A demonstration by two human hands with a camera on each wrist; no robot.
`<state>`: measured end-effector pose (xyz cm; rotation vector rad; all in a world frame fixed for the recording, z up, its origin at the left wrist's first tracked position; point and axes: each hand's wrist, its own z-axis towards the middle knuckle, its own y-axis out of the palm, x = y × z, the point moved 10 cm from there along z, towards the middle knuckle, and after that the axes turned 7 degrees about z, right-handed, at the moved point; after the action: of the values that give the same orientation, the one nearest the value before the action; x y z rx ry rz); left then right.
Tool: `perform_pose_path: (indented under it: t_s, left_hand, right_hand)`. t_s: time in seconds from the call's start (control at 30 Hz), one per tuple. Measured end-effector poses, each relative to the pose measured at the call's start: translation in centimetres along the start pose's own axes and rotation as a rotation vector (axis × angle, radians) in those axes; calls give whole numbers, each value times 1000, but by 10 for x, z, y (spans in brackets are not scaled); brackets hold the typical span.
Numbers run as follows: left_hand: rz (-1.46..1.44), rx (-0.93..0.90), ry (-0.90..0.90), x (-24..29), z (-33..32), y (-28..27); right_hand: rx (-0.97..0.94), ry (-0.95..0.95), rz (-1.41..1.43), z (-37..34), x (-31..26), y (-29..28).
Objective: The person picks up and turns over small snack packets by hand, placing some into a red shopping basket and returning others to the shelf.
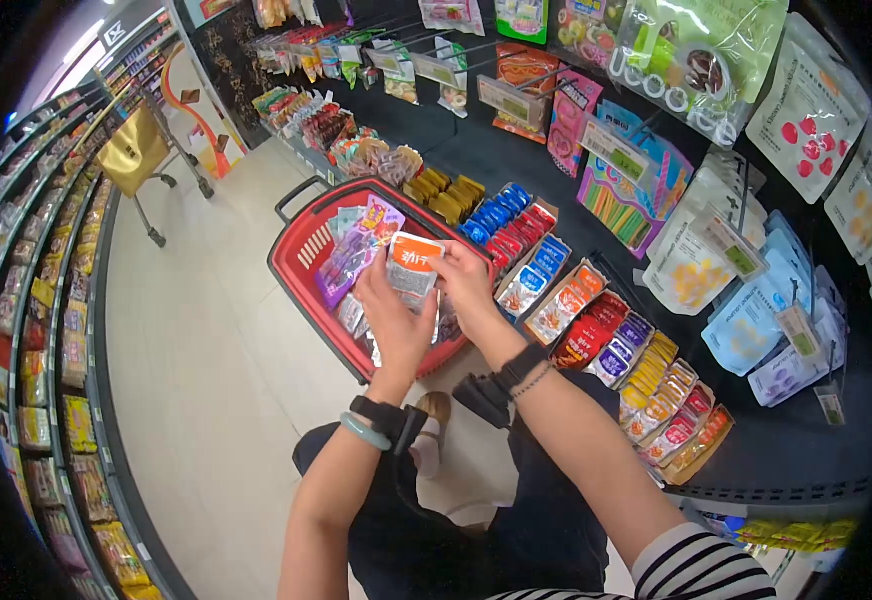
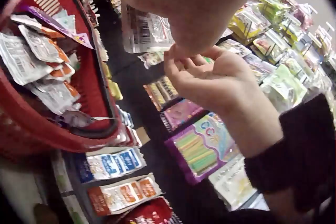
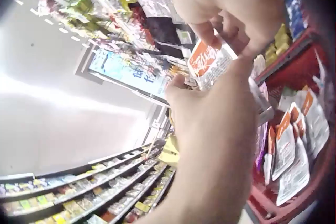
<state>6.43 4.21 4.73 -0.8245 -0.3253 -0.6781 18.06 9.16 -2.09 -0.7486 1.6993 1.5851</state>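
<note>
Both hands hold a small silver pouch with an orange-and-white label (image 1: 416,252) over a red shopping basket (image 1: 287,262). My left hand (image 1: 396,318) grips it from the near left side, thumb toward the right. The right hand (image 1: 464,285) pinches its upper right part with curled fingers. Its silver back with a barcode (image 2: 144,34) shows in the left wrist view. In the basket lie several similar silver-and-orange pouches (image 3: 284,150) and a purple package (image 1: 348,262).
To the right, a dark shelf carries boxes of small packets, including an orange-and-white box (image 1: 568,300) and blue packets (image 1: 496,212). Bagged sweets (image 1: 701,60) hang above on hooks. Curved shelving (image 1: 81,330) runs along the left, with a gold cart (image 1: 134,158) on the aisle floor.
</note>
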Motion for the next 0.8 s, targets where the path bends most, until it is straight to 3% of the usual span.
perform_pose_path:
  t_s: [0.13, 0.4, 0.8]
  left_hand:
    - [-92, 25, 57, 35, 13, 3]
    - [-275, -71, 24, 68, 25, 40]
    - [-420, -72, 1, 83, 29, 56]
  right_hand:
    - [-158, -155, 35, -8, -47, 5]
    - [-78, -171, -26, -14, -96, -27]
    - [-55, -249, -50, -13, -119, -48]
